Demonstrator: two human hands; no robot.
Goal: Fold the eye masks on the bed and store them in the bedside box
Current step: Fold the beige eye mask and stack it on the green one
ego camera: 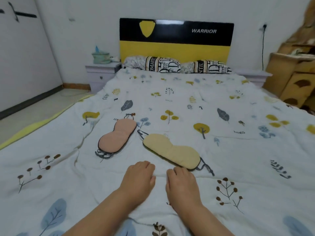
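Both hands — left hand (pixel 139 178) and right hand (pixel 180 182) — rest palm-down on the bed (pixel 238 150) near its foot edge, fingers curled under, holding nothing. Just beyond lie the pink eye mask (pixel 117 137) and yellow eye mask (pixel 172 150), unfolded — the right fingertips hide the yellow one's near edge.

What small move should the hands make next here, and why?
Probably the right hand should slide forward and take the near end of the yellow eye mask. Both masks, the pink eye mask too, lie flat and unfolded, both hands rest empty on the quilt, and the yellow one is nearest.
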